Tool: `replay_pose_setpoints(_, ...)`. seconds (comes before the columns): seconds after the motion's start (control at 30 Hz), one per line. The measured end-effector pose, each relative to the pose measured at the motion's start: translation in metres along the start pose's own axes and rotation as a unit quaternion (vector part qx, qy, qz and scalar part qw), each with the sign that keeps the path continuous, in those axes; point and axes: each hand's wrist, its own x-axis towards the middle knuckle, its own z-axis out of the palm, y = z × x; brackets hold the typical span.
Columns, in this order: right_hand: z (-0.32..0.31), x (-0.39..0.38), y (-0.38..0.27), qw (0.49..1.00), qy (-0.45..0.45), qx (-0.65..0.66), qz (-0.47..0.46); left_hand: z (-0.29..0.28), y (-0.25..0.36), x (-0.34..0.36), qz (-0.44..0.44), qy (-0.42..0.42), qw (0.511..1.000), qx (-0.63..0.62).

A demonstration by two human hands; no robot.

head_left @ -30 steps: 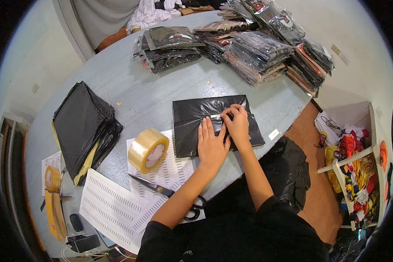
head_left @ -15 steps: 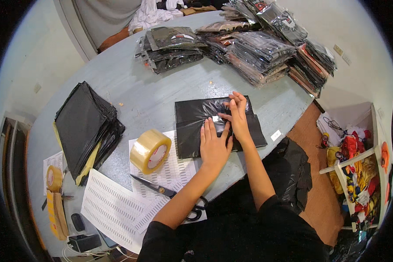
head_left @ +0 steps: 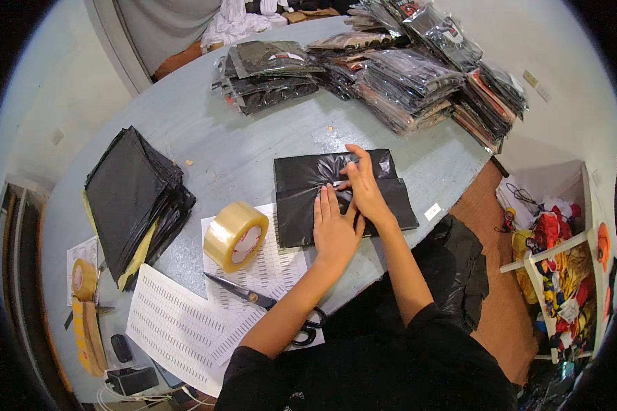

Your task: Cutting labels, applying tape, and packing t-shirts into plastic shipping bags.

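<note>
- From my feed, the black plastic package (head_left: 295, 216) lies flat on the table (head_left: 240, 164), directly under both hands, its glossy seam running across it and a small pale strip just visible at the fingertips.
- I have the left hand (head_left: 336, 229) palm down on the package's near middle, fingers straight and pointing to its far edge, thumb out to the side; it presses flat and grips nothing.
- I see the right hand (head_left: 365, 192) above the package's right half, tilted on its side, index finger raised and the others bent toward the seam; whether it pinches the strip I cannot tell.
- Both forearms reach in from the package's near side, the wrists close together.
- Just left of the package I get the roll of clear tape (head_left: 221, 236), standing on printed sheets (head_left: 175, 312).
- Black-handled scissors (head_left: 236, 288) lie nearer me than the package, to its left.
- Well left of the package is a stack of black bags (head_left: 130, 198); beyond it, clear-wrapped bundles (head_left: 411, 85).
</note>
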Motion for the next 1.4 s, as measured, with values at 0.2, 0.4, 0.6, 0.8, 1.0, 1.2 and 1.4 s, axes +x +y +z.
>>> replay_pose_setpoints(0.2, 0.003, 0.002, -0.001, 0.998, 0.015, -0.044, -0.043, 0.000, 0.001, 0.001, 0.010, -0.013, 1.000, 0.018)
replay_pose_setpoints(0.4, -0.008, -0.003, -0.004, 0.996, 0.063, -0.059, -0.010, -0.003, 0.001, 0.001, 0.001, -0.027, 0.999, 0.020)
replay_pose_setpoints(0.6, -0.023, -0.007, -0.003, 0.988, 0.065, -0.119, -0.074, -0.002, 0.002, 0.002, 0.006, -0.027, 0.999, 0.022)
replay_pose_setpoints(0.8, -0.016, -0.006, -0.005, 0.997, 0.019, -0.067, -0.037, -0.004, 0.000, 0.001, 0.005, -0.037, 0.998, 0.042)
replay_pose_setpoints(1.0, -0.031, 0.011, 0.007, 0.968, -0.160, -0.185, -0.050, -0.002, 0.001, -0.001, -0.020, -0.034, 0.998, 0.049)
replay_pose_setpoints(1.2, -0.039, 0.027, 0.017, 0.832, -0.248, -0.489, -0.087, -0.003, -0.001, -0.006, -0.029, -0.054, 0.996, 0.072)
replay_pose_setpoints(1.4, -0.060, 0.057, 0.046, 0.770, -0.093, -0.631, 0.002, -0.012, 0.007, -0.007, -0.075, -0.133, 0.983, 0.101)
